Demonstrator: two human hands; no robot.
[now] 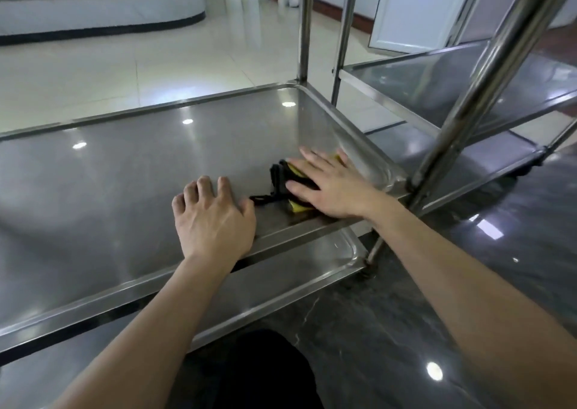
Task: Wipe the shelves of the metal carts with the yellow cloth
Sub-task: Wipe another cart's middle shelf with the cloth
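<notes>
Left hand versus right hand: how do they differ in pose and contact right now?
The left hand has bent fingers, with the tips on bare metal; the right hand lies flat with straight fingers. The left hand holds nothing; the right hand presses the yellow cloth near the right wall of the middle shelf. Both rest on that shelf.

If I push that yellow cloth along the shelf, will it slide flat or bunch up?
Probably floppy: the yellow cloth lies folded and rumpled under the flat right hand, a black strand trailing loose. It likely glides easily on the glossy steel shelf, but may bunch against the raised rim.
</notes>
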